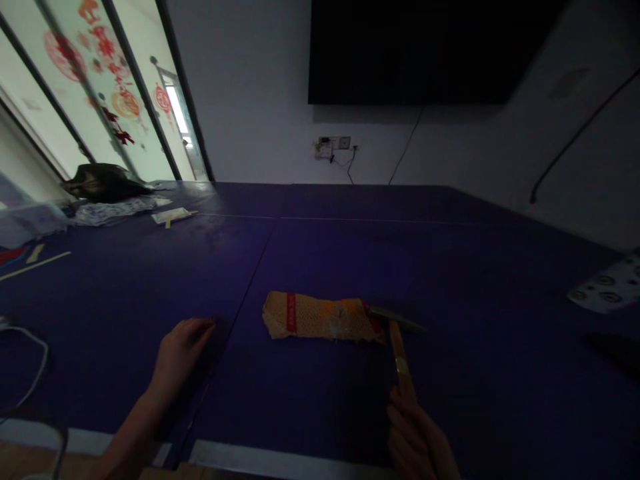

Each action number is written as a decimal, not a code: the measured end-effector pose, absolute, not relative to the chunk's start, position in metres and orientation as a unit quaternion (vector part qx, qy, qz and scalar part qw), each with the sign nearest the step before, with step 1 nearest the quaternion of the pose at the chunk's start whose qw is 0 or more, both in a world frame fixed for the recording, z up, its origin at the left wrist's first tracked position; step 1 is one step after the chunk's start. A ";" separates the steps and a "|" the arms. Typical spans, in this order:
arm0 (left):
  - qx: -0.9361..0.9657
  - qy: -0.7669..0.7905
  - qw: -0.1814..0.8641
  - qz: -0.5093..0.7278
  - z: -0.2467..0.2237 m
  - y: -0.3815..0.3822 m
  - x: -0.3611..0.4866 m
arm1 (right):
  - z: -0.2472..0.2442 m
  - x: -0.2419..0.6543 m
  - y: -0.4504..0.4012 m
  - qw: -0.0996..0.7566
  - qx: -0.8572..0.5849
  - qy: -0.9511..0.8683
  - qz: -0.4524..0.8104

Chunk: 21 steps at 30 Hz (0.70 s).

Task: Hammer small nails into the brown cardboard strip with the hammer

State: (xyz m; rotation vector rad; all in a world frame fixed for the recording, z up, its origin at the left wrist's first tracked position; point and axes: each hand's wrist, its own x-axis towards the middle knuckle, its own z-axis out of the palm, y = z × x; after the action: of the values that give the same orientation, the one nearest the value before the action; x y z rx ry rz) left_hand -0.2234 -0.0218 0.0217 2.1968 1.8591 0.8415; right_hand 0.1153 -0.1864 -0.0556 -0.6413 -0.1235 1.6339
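Observation:
A flat brown packet with a speckled surface, a red stripe and a torn-looking edge lies in the middle of the purple floor covering. My right hand is closed around the wooden handle of a hammer. The dark hammer head is at the packet's right end; whether it touches the packet I cannot tell. To the left of the packet, my left hand rests low over the purple surface, apart from the packet. Its fingers are curled together, and anything between the fingertips is too small and dark to make out.
Along the left lie a white cable, a thin pale strip, a small white packet and a dark bag. A white object with round marks sits at the right. Behind are a wall with sockets and a large black screen.

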 end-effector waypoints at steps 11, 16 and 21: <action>0.635 0.706 0.134 0.283 0.009 -0.024 -0.239 | -0.061 0.126 -0.194 0.623 -0.328 -0.041 0.709; 0.637 0.709 0.157 0.258 0.003 -0.022 -0.241 | -0.072 0.138 -0.196 0.615 -0.339 -0.074 0.708; 0.640 0.705 0.159 0.262 0.003 -0.022 -0.241 | -0.059 0.132 -0.192 0.603 -0.334 -0.056 0.722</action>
State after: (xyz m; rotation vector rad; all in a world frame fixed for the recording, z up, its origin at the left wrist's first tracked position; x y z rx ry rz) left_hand -0.2410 -0.0216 0.0029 1.8284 2.0156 0.7497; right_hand 0.1316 -0.1919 -0.0590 -0.7732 -0.1287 1.6728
